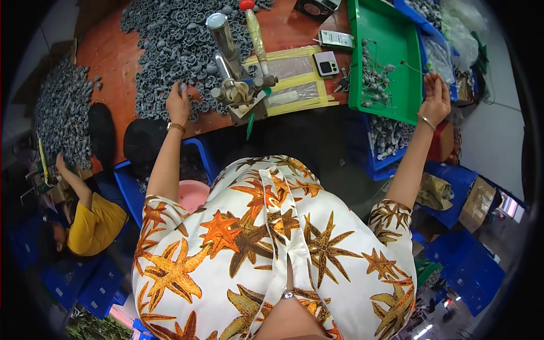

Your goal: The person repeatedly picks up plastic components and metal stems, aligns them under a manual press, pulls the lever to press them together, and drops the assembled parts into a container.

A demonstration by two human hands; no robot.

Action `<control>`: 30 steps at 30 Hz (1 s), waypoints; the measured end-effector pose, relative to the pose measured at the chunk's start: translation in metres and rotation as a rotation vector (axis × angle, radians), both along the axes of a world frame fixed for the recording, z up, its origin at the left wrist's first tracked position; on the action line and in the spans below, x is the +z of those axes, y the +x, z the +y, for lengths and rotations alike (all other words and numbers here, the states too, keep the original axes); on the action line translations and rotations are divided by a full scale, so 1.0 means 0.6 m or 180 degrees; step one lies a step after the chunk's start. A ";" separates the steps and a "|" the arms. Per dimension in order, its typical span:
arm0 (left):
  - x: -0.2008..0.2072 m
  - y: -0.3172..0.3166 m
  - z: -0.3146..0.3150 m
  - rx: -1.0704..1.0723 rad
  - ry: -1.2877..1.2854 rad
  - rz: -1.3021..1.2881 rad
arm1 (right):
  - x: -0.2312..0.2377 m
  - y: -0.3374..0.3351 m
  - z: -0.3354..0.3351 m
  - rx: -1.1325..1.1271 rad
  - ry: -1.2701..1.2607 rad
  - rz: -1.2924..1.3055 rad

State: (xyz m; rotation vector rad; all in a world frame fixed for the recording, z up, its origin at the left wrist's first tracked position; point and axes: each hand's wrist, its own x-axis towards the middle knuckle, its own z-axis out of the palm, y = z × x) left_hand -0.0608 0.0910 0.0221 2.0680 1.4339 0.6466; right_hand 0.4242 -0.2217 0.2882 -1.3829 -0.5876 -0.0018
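1. Two bare hands are raised over the work: the left hand (178, 106) left of the upper centre of the frame, the right hand (435, 96) at the upper right.
2. One wide heap of gray parts (170, 56) covers the red desk (116, 85) at the upper left; the left hand is at its lower edge, fingers bent close together. I cannot tell whether they pinch a part.
3. One green tray (391, 22) stands at the upper right, holding a cluster of wired gray parts (374, 82). The right hand is just beyond its right rim.
4. One thin wire (413, 69) stretches from the tray toward the right hand, whose fingers are raised, close together and slightly curled; whether they grip it I cannot tell.
5. One metal hand press (229, 48) stands between the hands, upper centre, its wrapped lever (256, 42) topped by a red knob (246, 4).
6. Several things lie between press and tray: yellow-taped sheets (289, 62), a pale phone (326, 64) and keys (342, 82).
7. One co-worker in a yellow top (97, 224) sits at the lower left, near another gray heap (62, 113).
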 end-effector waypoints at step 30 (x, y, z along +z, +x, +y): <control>0.003 0.136 -0.203 -0.1187 0.0339 0.0526 | -0.155 -0.301 0.077 0.1607 -0.1017 0.1055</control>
